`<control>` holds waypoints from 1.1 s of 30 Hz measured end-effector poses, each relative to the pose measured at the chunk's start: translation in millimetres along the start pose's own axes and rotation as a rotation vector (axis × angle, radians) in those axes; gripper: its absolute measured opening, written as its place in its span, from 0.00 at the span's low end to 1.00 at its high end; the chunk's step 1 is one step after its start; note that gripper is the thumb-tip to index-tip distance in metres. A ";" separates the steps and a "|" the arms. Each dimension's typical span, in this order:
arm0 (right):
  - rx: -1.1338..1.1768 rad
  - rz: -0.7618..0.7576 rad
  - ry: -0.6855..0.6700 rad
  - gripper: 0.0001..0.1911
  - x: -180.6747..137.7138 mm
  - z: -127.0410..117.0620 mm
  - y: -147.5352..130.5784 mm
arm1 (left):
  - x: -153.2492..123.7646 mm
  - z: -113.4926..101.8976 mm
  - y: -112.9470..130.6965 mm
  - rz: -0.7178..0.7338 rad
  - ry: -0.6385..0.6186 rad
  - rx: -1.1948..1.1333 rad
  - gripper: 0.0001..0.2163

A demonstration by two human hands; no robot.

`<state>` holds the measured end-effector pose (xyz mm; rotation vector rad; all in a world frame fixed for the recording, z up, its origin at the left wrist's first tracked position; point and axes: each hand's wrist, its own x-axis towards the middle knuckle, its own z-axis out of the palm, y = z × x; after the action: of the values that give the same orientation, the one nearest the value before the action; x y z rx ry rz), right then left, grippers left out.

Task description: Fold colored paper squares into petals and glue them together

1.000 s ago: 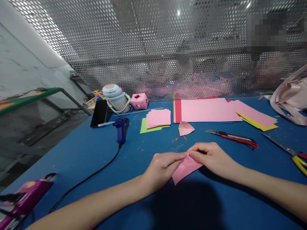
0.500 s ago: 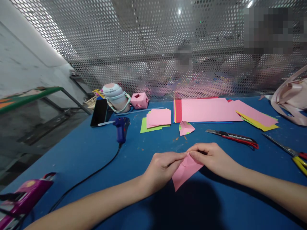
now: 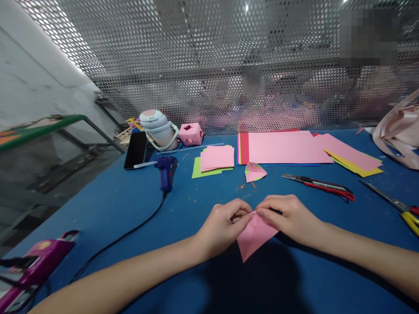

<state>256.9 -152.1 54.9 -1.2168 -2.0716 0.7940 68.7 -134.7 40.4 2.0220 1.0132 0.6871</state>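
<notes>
Over the near side of the counter, my left fingers, extended a moment ago, now curl; they and my right fingers pinch the far edge of the pink paper, probably permitting finer fold control.

You have a creased piece of pink paper pinched along its upper edge between your left hand and right hand. Its lower part narrows to a sharp corner pointing towards you, slightly left; a small fold shows near the top, and your grip hides both sides.
</notes>
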 end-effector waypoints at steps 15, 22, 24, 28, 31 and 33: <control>0.000 -0.002 -0.145 0.10 1.5 -5.2 -0.7 | -1.2 1.0 1.8 -0.037 -0.079 0.032 0.04; 0.021 0.029 -0.044 0.09 3.6 -12.4 3.6 | 6.7 -11.9 2.3 -0.127 -0.111 -0.190 0.15; 0.018 0.026 -0.029 0.09 4.1 -12.5 3.9 | 6.4 -11.0 1.1 -0.124 -0.159 -0.189 0.13; 0.006 -0.007 -0.031 0.09 3.5 -11.5 4.5 | 5.2 -9.9 -0.7 -0.033 -0.188 -0.090 0.13; -0.010 -0.027 -0.043 0.09 2.9 -12.3 4.9 | 5.7 -13.9 0.2 0.017 -0.241 -0.060 0.14; -0.027 -0.038 -0.047 0.10 2.8 -13.1 5.3 | 6.3 -16.5 1.9 0.017 -0.282 -0.064 0.15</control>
<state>268.4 -145.0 59.9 -1.1799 -2.1433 0.7871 60.9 -123.8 52.1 2.0051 0.7990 0.4212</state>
